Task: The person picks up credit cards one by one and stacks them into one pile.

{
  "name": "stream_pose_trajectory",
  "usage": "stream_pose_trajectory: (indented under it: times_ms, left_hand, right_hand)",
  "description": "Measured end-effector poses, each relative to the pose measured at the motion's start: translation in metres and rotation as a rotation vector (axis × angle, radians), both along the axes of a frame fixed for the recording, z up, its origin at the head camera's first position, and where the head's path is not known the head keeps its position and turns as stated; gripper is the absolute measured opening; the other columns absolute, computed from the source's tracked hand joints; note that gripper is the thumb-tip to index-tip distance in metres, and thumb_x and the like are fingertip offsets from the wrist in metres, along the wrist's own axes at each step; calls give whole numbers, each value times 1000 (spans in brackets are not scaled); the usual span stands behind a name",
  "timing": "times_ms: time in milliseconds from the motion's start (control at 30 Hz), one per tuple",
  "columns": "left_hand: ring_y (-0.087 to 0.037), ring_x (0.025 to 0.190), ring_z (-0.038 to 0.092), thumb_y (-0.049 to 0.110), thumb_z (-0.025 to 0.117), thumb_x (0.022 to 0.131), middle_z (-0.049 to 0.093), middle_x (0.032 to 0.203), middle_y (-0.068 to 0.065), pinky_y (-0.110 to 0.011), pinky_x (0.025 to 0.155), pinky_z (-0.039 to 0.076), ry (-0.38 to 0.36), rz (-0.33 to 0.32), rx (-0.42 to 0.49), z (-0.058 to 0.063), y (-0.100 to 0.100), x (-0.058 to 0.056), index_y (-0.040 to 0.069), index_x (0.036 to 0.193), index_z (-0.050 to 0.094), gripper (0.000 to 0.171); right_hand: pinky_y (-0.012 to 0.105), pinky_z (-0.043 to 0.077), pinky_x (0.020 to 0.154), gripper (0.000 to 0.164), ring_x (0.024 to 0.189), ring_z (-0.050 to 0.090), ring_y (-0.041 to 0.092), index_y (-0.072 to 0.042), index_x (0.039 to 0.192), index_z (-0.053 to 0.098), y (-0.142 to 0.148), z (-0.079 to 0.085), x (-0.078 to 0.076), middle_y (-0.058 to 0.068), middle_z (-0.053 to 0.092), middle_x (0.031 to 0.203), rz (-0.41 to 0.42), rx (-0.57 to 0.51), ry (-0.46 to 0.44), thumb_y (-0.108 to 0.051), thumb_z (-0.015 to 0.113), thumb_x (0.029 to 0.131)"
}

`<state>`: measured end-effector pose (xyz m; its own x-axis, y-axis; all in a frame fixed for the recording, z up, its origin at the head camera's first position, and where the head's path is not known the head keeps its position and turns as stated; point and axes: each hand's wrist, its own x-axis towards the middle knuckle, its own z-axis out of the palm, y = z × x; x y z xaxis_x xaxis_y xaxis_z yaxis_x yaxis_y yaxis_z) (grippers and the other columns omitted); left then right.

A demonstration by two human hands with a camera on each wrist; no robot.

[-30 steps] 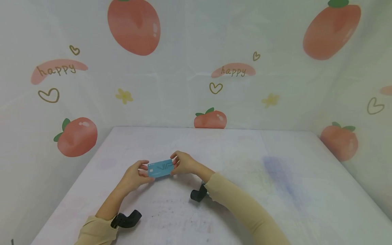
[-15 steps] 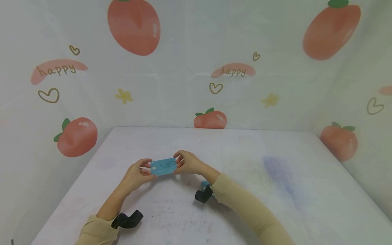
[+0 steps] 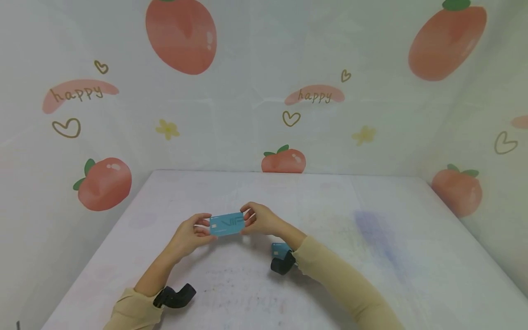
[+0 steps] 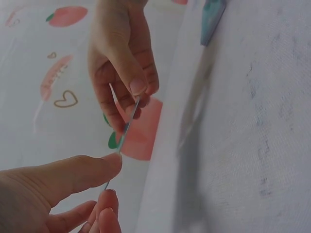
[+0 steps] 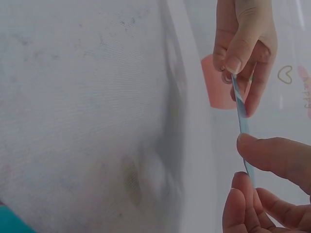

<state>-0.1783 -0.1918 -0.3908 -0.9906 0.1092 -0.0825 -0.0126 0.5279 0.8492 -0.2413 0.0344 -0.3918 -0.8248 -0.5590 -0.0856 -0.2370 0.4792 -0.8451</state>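
Observation:
A light blue card [image 3: 227, 224] marked "VIP", with a chip-like square, is held up above the table between both hands. My left hand [image 3: 190, 236] pinches its left end between thumb and fingers. At the card's right end, my right hand [image 3: 262, 221] has a similar pinch. Both wrist views show the card [image 5: 241, 114] nearly edge-on as a thin strip. Below the right wrist, a second blue card-like item [image 3: 279, 249] lies on the table, partly covered by the black wrist camera.
The white table [image 3: 330, 201] has a blue-purple smudge [image 3: 377, 238] on its right side. A white curtain [image 3: 247, 59] printed with red fruit stands behind it. Black wrist cameras [image 3: 175, 296] stick out from both forearms.
Both hands have shifted right together with the card held between them. The right forearm has moved right too, uncovering more of the second blue item on the table.

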Motion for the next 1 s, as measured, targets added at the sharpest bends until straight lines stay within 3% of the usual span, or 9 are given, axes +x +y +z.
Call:
stream_pose_trajectory:
  times_ms: [700,1000]
  left_hand:
    - [-13,86,59,4,71,78,54,113,-22,-15,69,48,38,-93,62,-6,8,0,-7,133,41,63]
    - [-9,84,60,6,72,79,56,110,-20,-15,70,48,51,-101,67,-6,14,0,-6,132,43,62]
  right_hand:
    - [25,52,76,54,82,59,12,-2,121,51,20,-2,9,11,58,98,3,-26,21,-6,77,74]
    - [26,52,77,54,81,59,11,0,121,51,29,-3,11,12,57,97,20,-33,51,-6,77,74]
